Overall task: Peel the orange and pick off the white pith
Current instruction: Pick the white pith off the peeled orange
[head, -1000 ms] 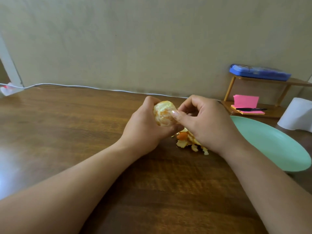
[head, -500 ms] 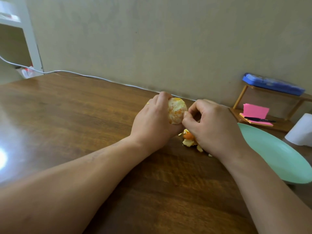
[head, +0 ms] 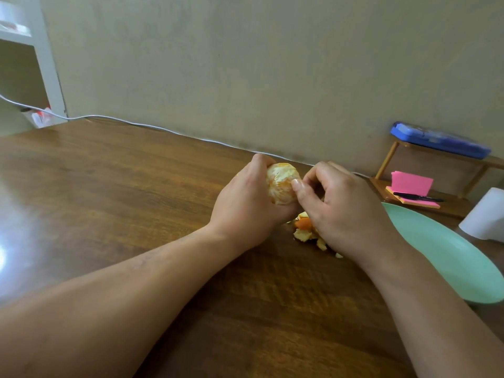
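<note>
The left hand [head: 245,211] was wrapped around the orange [head: 281,184], fingers closed behind and under it, holding it above the worktop [head: 136,186] with its bared, pith-streaked face turned to the right. The right hand [head: 343,208] had its thumb tip pressed on that face, its grip curled almost shut (whether it pinched a shred of pith could not be told). Peel scraps [head: 306,230] lay on the worktop just below, the green plate [head: 450,257] near. The step probably called for a light nail catch under each strand, pulling along the segment, while the left hand turned the fruit without squeezing.
</note>
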### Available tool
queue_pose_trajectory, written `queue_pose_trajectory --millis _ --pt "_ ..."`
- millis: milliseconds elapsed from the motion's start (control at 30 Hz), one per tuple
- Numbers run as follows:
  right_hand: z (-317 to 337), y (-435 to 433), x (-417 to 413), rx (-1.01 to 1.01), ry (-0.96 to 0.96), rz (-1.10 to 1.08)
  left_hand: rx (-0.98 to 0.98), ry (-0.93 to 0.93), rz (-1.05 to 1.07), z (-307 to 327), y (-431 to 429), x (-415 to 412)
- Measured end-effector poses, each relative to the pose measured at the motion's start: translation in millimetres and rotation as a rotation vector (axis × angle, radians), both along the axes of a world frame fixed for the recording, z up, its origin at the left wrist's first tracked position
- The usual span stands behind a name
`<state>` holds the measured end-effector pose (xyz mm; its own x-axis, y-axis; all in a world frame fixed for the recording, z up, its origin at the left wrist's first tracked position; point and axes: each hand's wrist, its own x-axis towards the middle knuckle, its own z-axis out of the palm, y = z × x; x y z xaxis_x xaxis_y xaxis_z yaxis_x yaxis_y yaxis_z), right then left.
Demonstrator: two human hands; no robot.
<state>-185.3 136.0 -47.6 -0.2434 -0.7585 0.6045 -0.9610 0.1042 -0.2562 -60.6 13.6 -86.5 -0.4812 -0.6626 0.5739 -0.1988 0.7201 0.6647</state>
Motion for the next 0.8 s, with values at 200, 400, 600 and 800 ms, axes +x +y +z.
queue_pose_trajectory --millis 200,400,600,800 --pt "0.9 -0.3 -3.3 0.064 0.020 0.003 -0.012 -0.024 -0.010 -1.3 0.8 0.3" --pt "-0.5 -0.6 -7.6 0.075 -0.017 0.028 0.002 -0.035 -0.024 -0.6 1.0 1.0" --pt "-0.4 0.7 -8.2 0.055 -0.093 0.048 0.001 -0.024 -0.028 0.0 0.3 2.1" --pt "-0.6 0.3 -2.5 0.071 -0.078 0.037 -0.043 -0.037 -0.009 0.3 0.8 2.5"
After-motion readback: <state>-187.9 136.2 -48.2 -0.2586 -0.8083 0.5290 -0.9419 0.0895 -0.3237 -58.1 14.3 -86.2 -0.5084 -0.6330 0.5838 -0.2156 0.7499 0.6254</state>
